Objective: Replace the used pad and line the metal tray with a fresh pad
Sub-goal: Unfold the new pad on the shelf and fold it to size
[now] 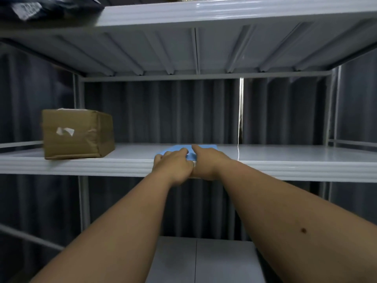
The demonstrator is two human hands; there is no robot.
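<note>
Blue pad [206,148] is lying at shelf [285,158] front edge | left hand [173,162] and right hand [206,162] are resting on it, fingers curled gripping | Risk: uneven pulling is likely dragging it off, unfolding.

Metal shelving unit [285,158], pale grey, several tiers; underside of the upper shelf ribbed. Cardboard box [77,133], brown, taped, with a torn white label remnant on its front face; stands on the middle shelf at the left, near the front edge. Dark package [30,7] with a white printed label, on the top shelf, far left, blurred. Dark pleated curtain [173,111] behind the unit, with a narrow bright gap [240,111] right of centre. Lower shelf [204,260] visible below.
</note>
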